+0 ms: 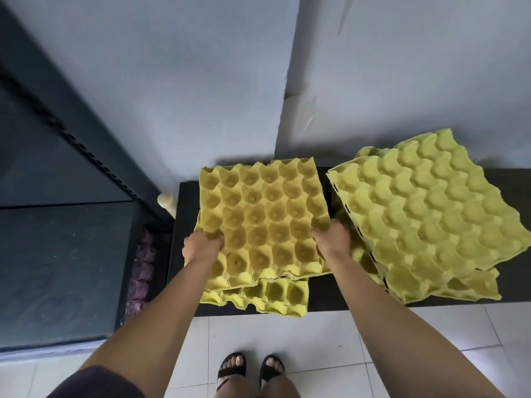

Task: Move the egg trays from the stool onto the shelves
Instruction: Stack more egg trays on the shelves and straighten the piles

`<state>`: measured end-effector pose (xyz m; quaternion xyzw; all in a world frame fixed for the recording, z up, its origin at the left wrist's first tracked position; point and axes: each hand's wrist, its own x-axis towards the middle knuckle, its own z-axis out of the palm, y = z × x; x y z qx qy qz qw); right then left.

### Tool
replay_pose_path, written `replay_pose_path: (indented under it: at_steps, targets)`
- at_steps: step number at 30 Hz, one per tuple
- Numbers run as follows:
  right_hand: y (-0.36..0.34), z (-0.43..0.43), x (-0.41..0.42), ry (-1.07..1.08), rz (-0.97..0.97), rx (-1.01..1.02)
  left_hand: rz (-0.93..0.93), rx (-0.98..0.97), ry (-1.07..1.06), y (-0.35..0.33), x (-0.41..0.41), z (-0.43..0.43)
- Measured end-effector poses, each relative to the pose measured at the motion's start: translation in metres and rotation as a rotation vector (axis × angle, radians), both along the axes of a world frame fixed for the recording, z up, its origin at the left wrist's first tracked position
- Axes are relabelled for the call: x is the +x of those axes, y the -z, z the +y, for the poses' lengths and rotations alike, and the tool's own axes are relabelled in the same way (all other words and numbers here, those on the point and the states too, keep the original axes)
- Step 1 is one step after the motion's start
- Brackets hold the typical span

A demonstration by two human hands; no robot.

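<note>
Black surface [324,294] set against a pale wall [172,81], carrying yellow pulp egg trays in two groups. Left group: the held trays [264,216], a thin layered set, cups facing up and every cup empty, lie tilted over a lower tray [275,294] that rests on the surface and juts out toward the viewer. Right group: a skewed stack [431,219] of trays turned bumps-up, its corners fanned out and overhanging the right end of the surface, just beside the held trays.

Both forearms reach forward and down. The left hand [201,245] grips the left edge of the held trays, thumb on top at a cup, fingers hidden beneath. The right hand [333,239] clasps the right edge, fingers curled round it.

At left, dark shelves [57,196] stand next to the surface; small purple items [142,271], too blurred to identify, sit low at their edge. Below, feet in black sandals [231,366] stand on a white tiled floor [287,334].
</note>
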<state>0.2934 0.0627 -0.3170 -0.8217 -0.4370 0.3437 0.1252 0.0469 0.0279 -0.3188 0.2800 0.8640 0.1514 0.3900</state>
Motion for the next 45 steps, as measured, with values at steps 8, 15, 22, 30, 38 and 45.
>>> replay_pose_path:
  at_steps: [8, 15, 22, 30, 38, 45]
  targets:
    - [-0.016, -0.010, -0.007, -0.049, -0.053, 0.043, 0.003, 0.023, 0.063, -0.004, -0.009, -0.006]
    - [-0.035, -0.007, -0.016, -0.066, -0.017, 0.133, -0.105, 0.104, -0.038, -0.012, -0.010, -0.014]
    - [-0.064, 0.002, -0.009, -0.082, -0.048, 0.091, -0.108, 0.200, 0.082, -0.048, -0.021, -0.002]
    - [-0.104, -0.007, -0.014, -0.077, -0.057, 0.138, -0.121, 0.155, 0.147, -0.094, -0.032, -0.008]
    - [-0.164, -0.041, -0.022, 0.005, 0.029, 0.223, -0.071, 0.228, 0.183, -0.163, -0.026, -0.031]
    - [-0.238, -0.085, -0.016, -0.091, 0.001, 0.394, 0.070, 0.387, 0.213, -0.244, -0.022, -0.067]
